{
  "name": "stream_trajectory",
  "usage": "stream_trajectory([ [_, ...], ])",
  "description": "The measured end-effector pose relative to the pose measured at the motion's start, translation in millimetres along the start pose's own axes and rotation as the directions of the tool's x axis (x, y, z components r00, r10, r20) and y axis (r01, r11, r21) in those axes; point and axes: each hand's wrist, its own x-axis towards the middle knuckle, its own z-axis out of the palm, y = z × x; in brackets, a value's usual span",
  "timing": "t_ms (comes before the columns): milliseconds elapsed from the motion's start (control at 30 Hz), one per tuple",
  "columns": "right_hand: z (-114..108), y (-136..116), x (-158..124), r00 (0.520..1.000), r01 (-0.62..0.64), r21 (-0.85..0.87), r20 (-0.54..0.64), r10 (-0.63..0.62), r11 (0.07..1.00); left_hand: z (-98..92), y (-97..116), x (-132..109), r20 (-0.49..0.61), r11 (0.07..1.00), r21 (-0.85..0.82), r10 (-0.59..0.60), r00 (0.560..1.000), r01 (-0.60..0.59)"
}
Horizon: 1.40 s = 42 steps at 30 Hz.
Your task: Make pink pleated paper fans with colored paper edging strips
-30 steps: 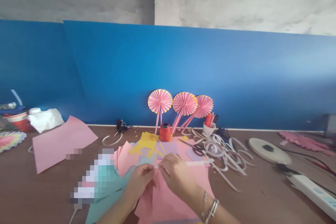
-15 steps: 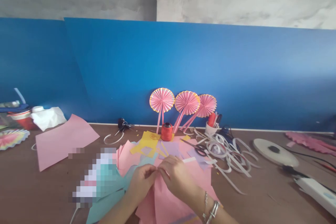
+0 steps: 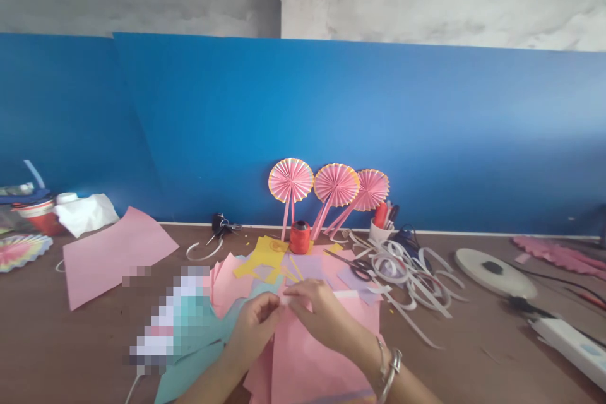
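Both forearms are being cut off by the lower edge. Above pink paper [image 3: 322, 360], the left hand [image 3: 258, 323] is pinching a small pale piece [image 3: 284, 299], largely hidden by fingertips. The right hand [image 3: 324, 315] is arching over, back uppermost, fingers pointing left and set narrowly; whether it is gripping too, I cannot tell. Beyond its knuckles a white strip [image 3: 346, 294] is running left to right, its left end hidden. Farther off, scissors [image 3: 360, 270] are pointing left, and pleated fans [image 3: 291, 180] are standing before a blue panel [image 3: 213, 126].
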Motion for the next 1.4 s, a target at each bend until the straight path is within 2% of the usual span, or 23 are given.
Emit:
stream_trajectory([
  [233, 3, -2, 1, 0.997, 0.082, -0.062, 0.014, -0.081, 0.995, -1.2, -1, 0, -0.03, 0.998, 0.062, -0.01, 0.999, 0.012],
  [300, 4, -1, 1, 0.998, 0.056, -0.026, 0.023, -0.055, 0.998, -1.6, -3, 0, -0.019, 0.998, 0.056, -0.022, 1.0, 0.023],
  [433, 8, 3, -1, 0.996, -0.085, 0.069, 0.015, 0.084, 0.994, -0.8, -4, 0, -0.024, 0.995, 0.009, -0.098, 0.995, 0.099],
  [500, 11, 3, -2, 0.994, -0.105, 0.05, -0.038, 0.107, 0.993, -0.1, -3, 0, -0.042, 0.99, 0.001, -0.14, 0.989, 0.14],
  [600, 13, -2, -3, 0.985, -0.013, -0.103, -0.174, -0.006, 0.995, 0.4, 0, 0, -0.07, 0.988, 0.022, -0.152, 0.986, 0.154],
  [667, 13, -5, -3, 0.973, 0.058, -0.203, -0.207, -0.101, 0.977, 0.3, 2, 1, -0.072, 0.99, 0.048, -0.131, 0.989, 0.135],
  [733, 14, -7, -3, 0.973, 0.092, -0.257, -0.182, -0.142, 0.962, -0.2, 2, 1, -0.055, 0.993, 0.074, -0.085, 0.995, 0.089],
  [867, 14, -6, -3, 0.987, 0.09, -0.279, -0.106, -0.123, 0.956, -1.3, 0, 0, -0.025, 0.992, 0.122, -0.013, 1.0, 0.016],
  [1167, 8, -8, -4, 0.994, 0.108, -0.292, 0.012, -0.109, 0.95, 0.4, -6, -2, -0.001, 0.985, 0.173, 0.024, 1.0, -0.023],
  [1400, 5, -6, -2, 0.994, 0.11, -0.198, 0.012, -0.11, 0.974, 0.0, -4, -4, 0.0, 0.989, 0.142, 0.034, 0.999, -0.034],
])
